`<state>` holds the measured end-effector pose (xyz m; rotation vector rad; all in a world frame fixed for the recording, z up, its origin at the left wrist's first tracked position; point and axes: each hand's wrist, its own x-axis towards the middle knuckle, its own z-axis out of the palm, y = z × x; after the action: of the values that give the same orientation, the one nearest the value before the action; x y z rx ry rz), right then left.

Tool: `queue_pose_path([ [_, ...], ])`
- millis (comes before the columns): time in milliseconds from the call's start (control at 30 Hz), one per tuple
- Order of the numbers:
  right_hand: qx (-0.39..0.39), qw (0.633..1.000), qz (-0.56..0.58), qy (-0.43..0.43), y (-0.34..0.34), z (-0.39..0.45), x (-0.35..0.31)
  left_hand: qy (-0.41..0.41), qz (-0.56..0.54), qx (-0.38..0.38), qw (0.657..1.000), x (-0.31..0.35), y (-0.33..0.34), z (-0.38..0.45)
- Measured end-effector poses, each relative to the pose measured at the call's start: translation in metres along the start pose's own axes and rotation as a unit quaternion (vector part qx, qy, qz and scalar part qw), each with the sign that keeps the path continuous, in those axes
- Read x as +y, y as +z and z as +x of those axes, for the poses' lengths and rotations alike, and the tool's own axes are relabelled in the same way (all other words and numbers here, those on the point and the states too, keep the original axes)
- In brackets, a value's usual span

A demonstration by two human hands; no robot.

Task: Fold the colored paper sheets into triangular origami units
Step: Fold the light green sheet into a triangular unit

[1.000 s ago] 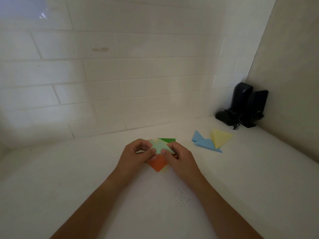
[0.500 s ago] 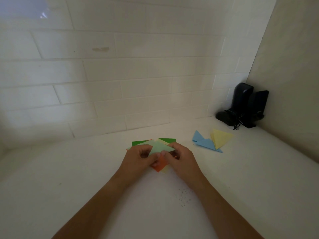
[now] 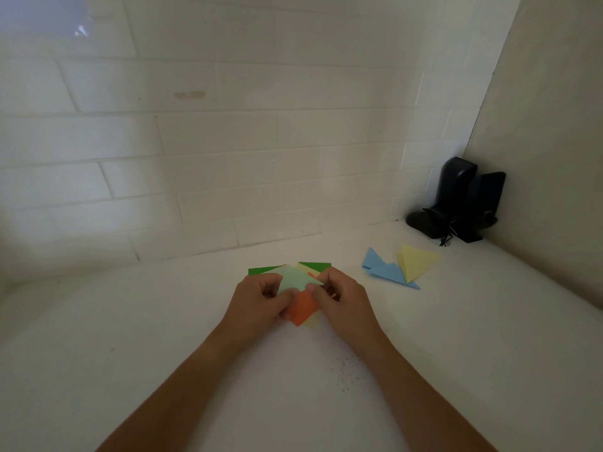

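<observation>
Pale green sheet (image 3: 295, 279) lifted slightly — both hands' fingers (image 3: 287, 296) pinching it.

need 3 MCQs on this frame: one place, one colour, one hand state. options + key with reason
1. Where do the finished blue folded paper pieces lie?
A. left of the hands
B. right of the hands, beside the yellow folded paper triangle
C. under the hands

2. What colour is the sheet being folded?
A. pale green
B. red
C. purple

3. What are the hands doing?
A. both flat on the counter
B. one idle
C. both pinching the sheet

Key: 1 B, they sit toward the right corner. 2 A, the pale green paper sheet lies over the orange paper sheet. 3 C, left hand and right hand grip its edges.
</observation>
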<state>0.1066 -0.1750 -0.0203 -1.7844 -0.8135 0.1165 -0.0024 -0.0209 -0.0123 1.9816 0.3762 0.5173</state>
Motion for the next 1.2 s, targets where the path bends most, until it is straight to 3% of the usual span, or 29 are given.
queue_pose_path([
  [300,-0.037,0.999,0.019,-0.025,-0.0026,-0.0025,-0.0067,-0.007,-0.039,-0.025,0.999,0.0067,0.0041,-0.0034],
  [433,-0.016,1.000,0.009,-0.021,-0.0010,-0.0009,-0.0051,-0.022,-0.073,-0.023,0.997,0.0073,0.0034,-0.0021],
  [767,-0.015,1.000,-0.001,-0.018,-0.0010,-0.0010,-0.0053,-0.001,-0.036,-0.031,0.999,0.0023,0.0002,-0.0016],
  [1067,0.010,1.000,-0.006,0.003,-0.0014,-0.0001,-0.0006,-0.003,-0.023,0.035,0.999,-0.0003,0.0000,0.0019],
  [1200,-0.011,1.000,-0.009,0.003,-0.0002,-0.0002,-0.0027,0.009,-0.025,0.030,0.999,-0.0011,-0.0011,0.0028],
])
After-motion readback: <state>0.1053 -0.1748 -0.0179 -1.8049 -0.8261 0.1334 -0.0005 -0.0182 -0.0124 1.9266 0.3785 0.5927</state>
